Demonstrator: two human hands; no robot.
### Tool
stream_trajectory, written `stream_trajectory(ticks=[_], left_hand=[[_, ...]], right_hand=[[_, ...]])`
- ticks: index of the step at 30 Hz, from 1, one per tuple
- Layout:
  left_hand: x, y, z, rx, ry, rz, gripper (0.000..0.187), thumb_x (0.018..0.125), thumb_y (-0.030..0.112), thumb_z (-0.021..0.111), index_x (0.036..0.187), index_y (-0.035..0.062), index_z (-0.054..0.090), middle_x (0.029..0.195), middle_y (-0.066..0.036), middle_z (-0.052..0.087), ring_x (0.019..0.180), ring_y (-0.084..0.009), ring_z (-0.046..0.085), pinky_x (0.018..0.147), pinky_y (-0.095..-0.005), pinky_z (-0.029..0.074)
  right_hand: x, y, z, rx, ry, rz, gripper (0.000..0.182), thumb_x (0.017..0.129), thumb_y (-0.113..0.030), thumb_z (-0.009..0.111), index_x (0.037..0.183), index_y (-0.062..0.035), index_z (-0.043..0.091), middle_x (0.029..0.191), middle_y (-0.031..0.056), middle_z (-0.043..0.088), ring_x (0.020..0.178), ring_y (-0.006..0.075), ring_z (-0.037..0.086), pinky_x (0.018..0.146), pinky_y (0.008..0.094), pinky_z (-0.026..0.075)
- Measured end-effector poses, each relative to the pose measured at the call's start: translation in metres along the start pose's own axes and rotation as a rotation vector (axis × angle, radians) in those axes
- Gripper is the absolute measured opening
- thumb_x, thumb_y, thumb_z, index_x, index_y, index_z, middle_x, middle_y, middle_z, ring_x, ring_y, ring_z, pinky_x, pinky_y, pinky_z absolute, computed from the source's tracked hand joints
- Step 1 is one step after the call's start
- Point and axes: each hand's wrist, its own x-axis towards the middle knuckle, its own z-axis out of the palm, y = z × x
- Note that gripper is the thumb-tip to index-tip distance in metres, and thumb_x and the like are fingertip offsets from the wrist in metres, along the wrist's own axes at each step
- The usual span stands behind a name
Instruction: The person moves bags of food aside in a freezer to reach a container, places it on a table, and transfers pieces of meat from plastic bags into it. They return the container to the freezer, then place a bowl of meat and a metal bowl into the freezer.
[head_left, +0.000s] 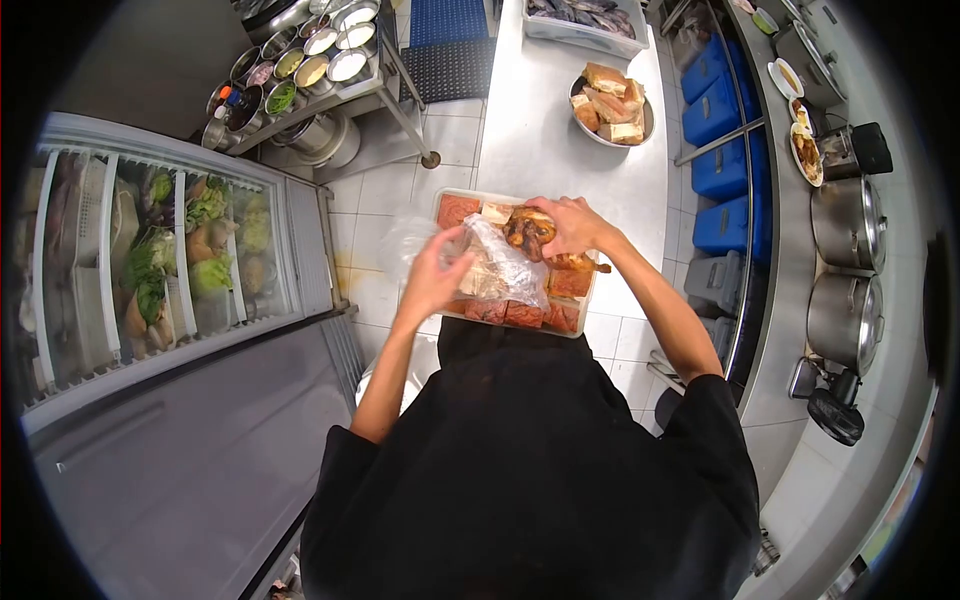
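Note:
A pale tray (pixel 591 300) at the near end of the steel table holds reddish-brown blocks of meat (pixel 524 314) and roasted poultry pieces. My right hand (pixel 572 226) is closed round a browned roast poultry piece (pixel 528 232) over the tray's far side. Beside it, a clear plastic bag (pixel 497 262) lies across the middle of the tray, with something pale showing through it. My left hand (pixel 440 272) is at the bag's left side, fingers apart and slightly blurred; whether it grips the plastic is unclear.
A bowl of meat pieces (pixel 613 104) and a plastic bin of dark items (pixel 586 35) stand farther along the steel table (pixel 540 130). At left are a glass-topped fridge (pixel 160 250) and a rack of small food containers (pixel 311 70). Large pots (pixel 845 322) line the right counter.

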Motion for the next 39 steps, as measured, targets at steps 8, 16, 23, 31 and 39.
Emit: stream_trajectory(ticks=[8,16,23,31,39], left_hand=[[-0.010,0.000,-0.022,0.525,0.171,0.224,0.053,0.083,0.031,0.075,0.127,0.0050,0.059,0.130,-0.016,0.058,0.106,-0.0341,0.063,0.088,-0.0424,0.052],[-0.001,-0.013,0.028,0.628,0.029,0.048,0.080,0.076,0.044,0.079,0.138,0.0041,0.047,0.136,-0.017,0.050,0.120,-0.0397,0.054,0.093,-0.0477,0.050],[-0.002,-0.026,0.030,0.516,0.042,-0.073,0.083,0.076,0.041,0.080,0.139,0.0016,0.043,0.131,-0.023,0.050,0.116,-0.0438,0.055,0.091,-0.0505,0.050],[0.003,-0.065,0.038,0.418,0.069,-0.037,0.078,0.074,0.035,0.081,0.133,-0.0009,0.044,0.125,-0.027,0.053,0.111,-0.0441,0.058,0.093,-0.0479,0.048],[-0.012,-0.092,0.025,0.201,0.187,-0.001,0.065,0.076,0.031,0.082,0.123,-0.0037,0.052,0.115,-0.021,0.063,0.105,-0.0314,0.062,0.090,-0.0396,0.050]], right_hand=[[0.004,0.006,0.011,0.049,0.032,0.072,0.085,0.065,-0.030,0.081,0.140,-0.0125,0.045,0.119,0.0198,0.064,0.116,0.0378,0.057,0.099,0.0506,0.041],[-0.001,0.017,0.024,0.001,0.162,-0.047,0.078,0.073,-0.021,0.077,0.140,-0.0045,0.044,0.128,0.0206,0.056,0.122,0.0410,0.051,0.104,0.0451,0.042],[-0.025,0.004,0.036,-0.069,0.309,-0.040,0.063,0.086,-0.017,0.068,0.142,-0.0028,0.043,0.129,0.0180,0.053,0.119,0.0368,0.050,0.104,0.0439,0.042],[-0.020,0.013,0.040,-0.141,0.347,-0.022,0.060,0.088,-0.017,0.065,0.143,-0.0040,0.043,0.131,0.0152,0.050,0.121,0.0341,0.048,0.103,0.0451,0.040],[-0.050,-0.011,0.009,-0.144,0.456,-0.001,0.063,0.085,-0.016,0.069,0.143,-0.0106,0.045,0.130,0.0148,0.052,0.117,0.0312,0.052,0.099,0.0426,0.041]])
